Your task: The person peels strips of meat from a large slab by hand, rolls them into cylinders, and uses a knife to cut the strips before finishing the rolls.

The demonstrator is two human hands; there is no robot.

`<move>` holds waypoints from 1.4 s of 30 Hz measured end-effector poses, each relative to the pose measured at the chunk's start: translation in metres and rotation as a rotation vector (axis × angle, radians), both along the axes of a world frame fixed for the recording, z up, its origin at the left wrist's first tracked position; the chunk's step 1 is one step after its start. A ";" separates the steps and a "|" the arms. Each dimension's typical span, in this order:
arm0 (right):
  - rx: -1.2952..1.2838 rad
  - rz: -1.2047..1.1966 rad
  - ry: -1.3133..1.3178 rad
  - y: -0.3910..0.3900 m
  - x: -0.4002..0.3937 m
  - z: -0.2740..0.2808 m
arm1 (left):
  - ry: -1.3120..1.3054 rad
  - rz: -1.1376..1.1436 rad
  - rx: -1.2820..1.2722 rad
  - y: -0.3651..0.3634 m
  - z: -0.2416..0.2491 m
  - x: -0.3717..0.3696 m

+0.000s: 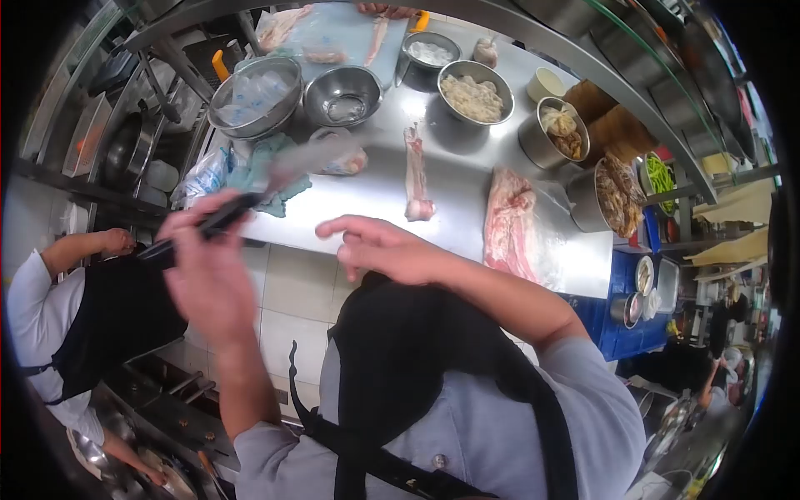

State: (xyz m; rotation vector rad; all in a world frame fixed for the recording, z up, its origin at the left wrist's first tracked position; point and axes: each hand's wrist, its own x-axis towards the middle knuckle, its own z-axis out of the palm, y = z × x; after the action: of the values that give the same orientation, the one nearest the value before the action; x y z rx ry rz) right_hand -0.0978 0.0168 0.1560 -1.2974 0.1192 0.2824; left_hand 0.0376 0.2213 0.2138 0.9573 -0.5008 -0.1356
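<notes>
My left hand (208, 279) is closed round the black handle of a knife (304, 160), whose blade is blurred and points right over the steel table (450, 200). Beneath the blade lie a green cloth (283, 196) and a plastic bag of meat (346, 160). My right hand (383, 250) hangs in front of the table edge, fingers apart, holding nothing. Beyond it, a long strip of meat with a bone end (416, 179) lies on the steel. Farther right rests a large slab of raw meat (511, 221) beside clear plastic.
Steel bowls (343, 93) line the table's back, near a cutting board (342, 37) where another person's hands (387, 11) touch meat. Containers of food (602, 196) stand at the right. A co-worker in a black apron (125, 308) is at the left. A shelf rail crosses above.
</notes>
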 end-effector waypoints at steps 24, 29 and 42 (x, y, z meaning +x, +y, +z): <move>-0.423 -0.352 0.259 -0.187 -0.137 -0.070 | -1.171 -0.181 1.292 -0.195 -0.194 -0.084; -1.224 0.069 0.110 -0.186 -0.137 -0.066 | -1.256 -0.244 1.212 -0.172 -0.197 -0.077; -1.492 0.226 0.010 -0.184 -0.127 -0.083 | -0.908 -0.396 1.209 -0.163 -0.170 -0.057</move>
State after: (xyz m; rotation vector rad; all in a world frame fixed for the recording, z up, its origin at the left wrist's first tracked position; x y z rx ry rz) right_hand -0.2246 -0.1669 0.0732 -2.8006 0.2033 0.4053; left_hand -0.0195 0.0583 0.0437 2.1049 -1.5389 -0.3869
